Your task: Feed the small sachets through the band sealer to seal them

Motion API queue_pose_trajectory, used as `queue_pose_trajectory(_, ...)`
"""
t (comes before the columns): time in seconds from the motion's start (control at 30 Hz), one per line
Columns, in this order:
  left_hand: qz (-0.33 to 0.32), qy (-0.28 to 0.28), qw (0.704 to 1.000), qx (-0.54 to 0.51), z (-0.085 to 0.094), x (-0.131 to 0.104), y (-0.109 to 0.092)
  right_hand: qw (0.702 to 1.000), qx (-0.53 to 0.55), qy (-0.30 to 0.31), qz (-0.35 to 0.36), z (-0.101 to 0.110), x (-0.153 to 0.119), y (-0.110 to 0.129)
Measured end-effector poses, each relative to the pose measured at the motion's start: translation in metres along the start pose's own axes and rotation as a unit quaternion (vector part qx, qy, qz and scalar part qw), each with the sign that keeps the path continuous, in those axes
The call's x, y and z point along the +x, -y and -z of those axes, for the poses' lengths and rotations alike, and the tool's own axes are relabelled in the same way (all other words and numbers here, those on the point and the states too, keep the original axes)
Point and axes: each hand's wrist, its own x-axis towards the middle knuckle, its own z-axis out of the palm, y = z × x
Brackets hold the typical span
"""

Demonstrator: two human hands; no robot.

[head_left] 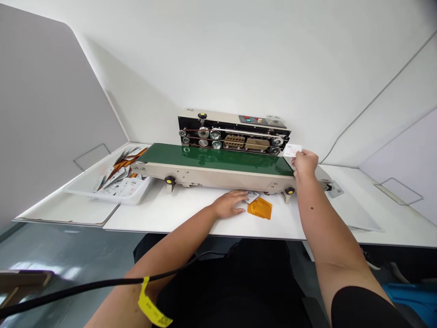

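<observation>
Head view: right hand (305, 163) has a flat white printed packet (290, 150) pinched at the shiny green belt's (205, 159) right end; left hand (229, 205), fingers loosely apart, touches a flat silvery-white pouch (251, 197) beside a glossy orange pouch (261, 208) near the white tabletop's (146, 218) front edge. I'd guess the heap in the translucent plastic bin (145, 191) toward the left edge is done, these three aren't.

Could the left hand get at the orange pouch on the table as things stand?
Probably yes: the left hand lies just left of the orange pouch, and nothing covers the pouch's near side. The printed packet sits only by its far-left corner.
</observation>
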Motion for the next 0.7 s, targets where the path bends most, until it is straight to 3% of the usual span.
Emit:
queue_pose_trajectory(0.07, -0.003, 0.0, 1.0, -0.004, 0.0, 0.0, -0.001, 0.999, 0.011, 0.009, -0.037, -0.004, -0.002, 0.0)
queue_pose_trajectory(0.2, -0.001, 0.0, 1.0, -0.001, 0.001, 0.0, -0.001, 0.987, 0.05, 0.095, -0.119, -0.024, -0.004, 0.004)
queue_pose_trajectory(0.3, 0.003, 0.006, 1.0, 0.009, 0.001, 0.0, -0.001, 0.981, 0.013, 0.142, -0.134, -0.036, -0.004, 0.013)
queue_pose_trajectory(0.37, 0.008, 0.01, 1.0, 0.017, 0.002, 0.0, -0.001, 0.989, -0.037, 0.124, -0.069, -0.035, -0.014, 0.019)
queue_pose_trajectory(0.43, 0.011, 0.008, 1.0, 0.02, 0.004, 0.001, -0.001, 0.993, -0.091, 0.043, 0.069, -0.025, -0.039, 0.022)
queue_pose_trajectory(0.5, 0.01, 0.003, 1.0, 0.021, 0.005, 0.001, -0.001, 0.966, -0.129, -0.034, 0.223, -0.007, -0.08, 0.017)
queue_pose_trajectory(0.53, 0.007, 0.002, 1.0, 0.022, 0.005, 0.001, -0.002, 0.951, -0.135, -0.027, 0.276, 0.004, -0.104, 0.01)
queue_pose_trajectory(0.63, -0.004, 0.001, 1.0, 0.022, 0.005, 0.002, -0.001, 0.898, -0.167, 0.154, 0.378, 0.035, -0.173, -0.024)
queue_pose_trajectory(0.7, -0.013, -0.005, 1.0, 0.018, 0.004, 0.003, 0.0, 0.867, -0.214, 0.246, 0.376, 0.05, -0.201, -0.05)
